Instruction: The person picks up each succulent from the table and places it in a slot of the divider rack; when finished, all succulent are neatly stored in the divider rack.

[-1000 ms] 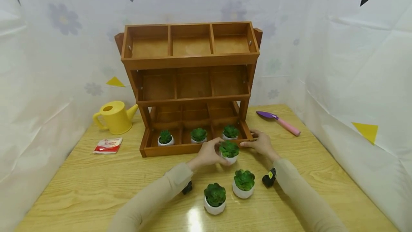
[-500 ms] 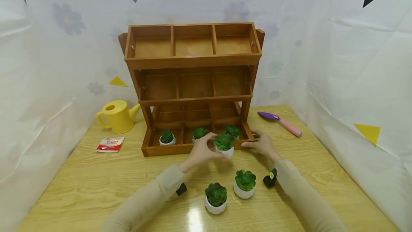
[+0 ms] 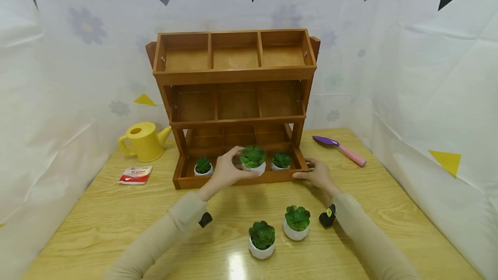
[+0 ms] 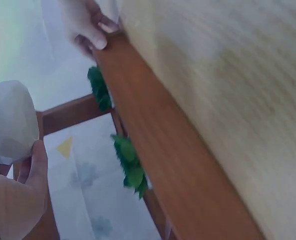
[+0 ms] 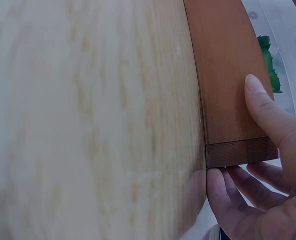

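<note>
My left hand (image 3: 226, 170) pinches a small potted succulent (image 3: 253, 159) by its white pot, upright in front of the bottom tier's middle compartment. In the left wrist view the pot's white side (image 4: 10, 122) shows between thumb and fingers. My right hand (image 3: 317, 175) grips the lower right corner of a brown wooden three-tier shelf (image 3: 237, 179); in the right wrist view, its thumb lies on the front board (image 5: 227, 75) and its fingers curl by the board's end. Potted succulents stand in the bottom tier's left (image 3: 203, 167) and right (image 3: 281, 161) compartments; the held one hides the middle one.
Two more potted succulents, one at the front (image 3: 262, 240) and one further right (image 3: 297, 223), stand on the wooden table. A yellow watering can (image 3: 145, 142) and a red-white packet (image 3: 135, 175) are at left. A purple trowel with a pink handle (image 3: 350, 154) lies at right.
My left hand has carried the potted succulent leftward and up, from before the right compartment to the middle one. My right hand keeps its grip on the shelf corner.
</note>
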A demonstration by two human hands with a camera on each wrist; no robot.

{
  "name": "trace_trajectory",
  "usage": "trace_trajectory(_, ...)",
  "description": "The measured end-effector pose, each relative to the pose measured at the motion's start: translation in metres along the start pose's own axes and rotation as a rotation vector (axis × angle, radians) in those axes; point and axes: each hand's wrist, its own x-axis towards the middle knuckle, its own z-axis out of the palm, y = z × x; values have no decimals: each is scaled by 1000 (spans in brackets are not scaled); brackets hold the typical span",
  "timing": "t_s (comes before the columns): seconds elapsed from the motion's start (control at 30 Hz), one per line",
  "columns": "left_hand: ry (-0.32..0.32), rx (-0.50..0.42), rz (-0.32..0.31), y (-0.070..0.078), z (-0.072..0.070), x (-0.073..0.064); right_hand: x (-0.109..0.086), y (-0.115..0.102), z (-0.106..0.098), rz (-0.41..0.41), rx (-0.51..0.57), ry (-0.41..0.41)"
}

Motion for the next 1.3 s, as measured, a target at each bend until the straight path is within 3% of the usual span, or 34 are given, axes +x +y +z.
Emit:
trace_trajectory(0.2,92,23,16,8,-29,1,-1,-1,0,10,6,-11)
trace_trajectory(0.5,225,78,92,27,-65,1,1,2,-1,4,11,-11)
trace_trajectory(0.7,361,73,145,19,-80,7,0,0,-1,9,7,-20)
trace_trajectory(0.73,391,72,159,11,-83,10,1,0,-1,13,7,-23)
trace_trajectory(0.87,485,22,182,4,-91,14,1,-1,0,17,0,-26)
trace_trajectory(1.07,598,-22,150,3,-101,20,0,-1,0,23,-3,-29)
trace_trajectory(1.3,668,-80,127,0,-108,28,1,0,0,19,-3,-31)
